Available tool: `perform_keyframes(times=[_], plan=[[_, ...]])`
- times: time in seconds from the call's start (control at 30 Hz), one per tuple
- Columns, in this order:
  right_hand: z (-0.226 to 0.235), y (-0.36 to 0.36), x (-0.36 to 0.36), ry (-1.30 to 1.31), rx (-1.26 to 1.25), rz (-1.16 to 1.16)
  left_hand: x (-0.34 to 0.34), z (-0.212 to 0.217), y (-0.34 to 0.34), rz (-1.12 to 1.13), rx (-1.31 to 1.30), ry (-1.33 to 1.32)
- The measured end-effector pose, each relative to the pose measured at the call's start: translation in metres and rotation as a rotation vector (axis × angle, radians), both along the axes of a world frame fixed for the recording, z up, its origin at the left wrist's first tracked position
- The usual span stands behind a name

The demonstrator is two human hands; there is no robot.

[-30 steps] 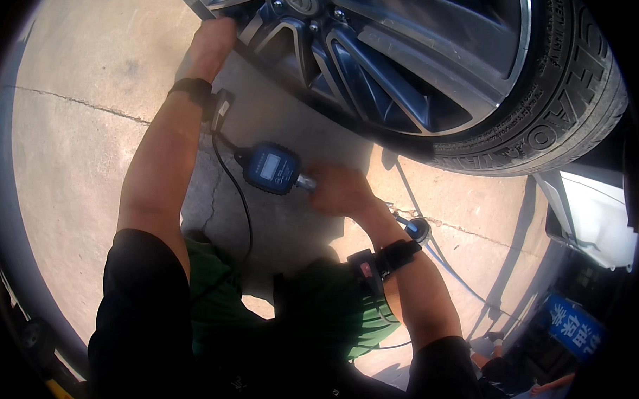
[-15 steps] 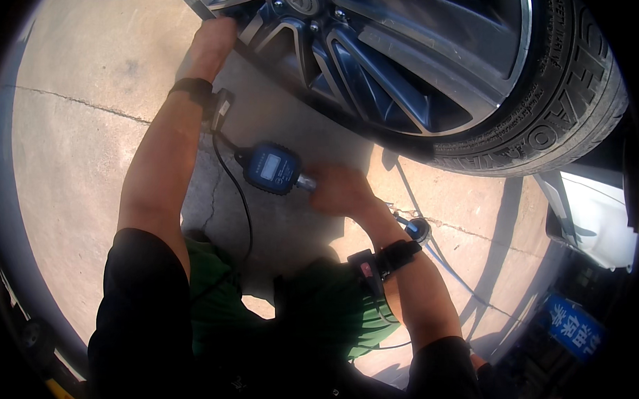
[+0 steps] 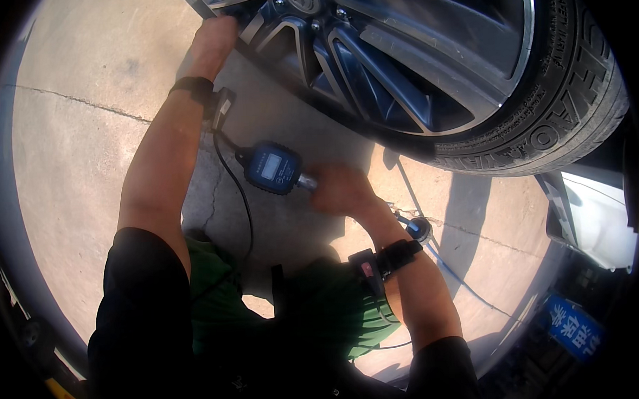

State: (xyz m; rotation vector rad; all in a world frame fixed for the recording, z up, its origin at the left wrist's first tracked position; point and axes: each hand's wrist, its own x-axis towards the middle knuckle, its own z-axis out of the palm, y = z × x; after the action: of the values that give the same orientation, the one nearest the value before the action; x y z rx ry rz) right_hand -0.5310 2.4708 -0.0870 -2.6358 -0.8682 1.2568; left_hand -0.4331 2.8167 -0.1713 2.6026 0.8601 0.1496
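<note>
Floor (image 3: 79, 166): pale concrete, sunlit at the left, shaded in the middle. A long crack (image 3: 109, 107) crosses the left side; a thinner one (image 3: 212, 200) wanders through the shade. Off to the right, a thin blue hose (image 3: 470, 288) lies across it, near a broad dark shadow (image 3: 467, 208). Can't make out from here whether the wheel (image 3: 406, 70) bears on it.

The gauge (image 3: 272, 168) is a squarish blue unit with a dark, ribbed rim and a pale screen. Its face is turned up, slightly tilted, with the silver neck pointing right. It is apart from the wheel (image 3: 393, 77), off its lower-left edge. The wheel, partly out of view, has dark and silver spokes and a black tyre with raised lettering.
</note>
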Motion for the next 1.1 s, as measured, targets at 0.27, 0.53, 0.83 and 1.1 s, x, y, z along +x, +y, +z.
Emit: perform_keyframes(times=[0.27,0.53,0.83,1.1], plan=[[-0.002,-0.002,0.001,0.009,-0.016,0.013,0.0,0.001,-0.002,-0.03,0.03,0.021],[0.016,0.007,0.005,0.054,-0.098,0.007,0.002,0.012,-0.005,0.165,-0.244,0.032],[0.004,0.001,0.002,0.014,-0.051,0.025,0.006,0.009,-0.002,0.204,-0.253,0.058],[0.005,0.002,0.002,0.021,-0.052,0.009,0.005,-0.001,0.005,-0.013,-0.065,0.124]])
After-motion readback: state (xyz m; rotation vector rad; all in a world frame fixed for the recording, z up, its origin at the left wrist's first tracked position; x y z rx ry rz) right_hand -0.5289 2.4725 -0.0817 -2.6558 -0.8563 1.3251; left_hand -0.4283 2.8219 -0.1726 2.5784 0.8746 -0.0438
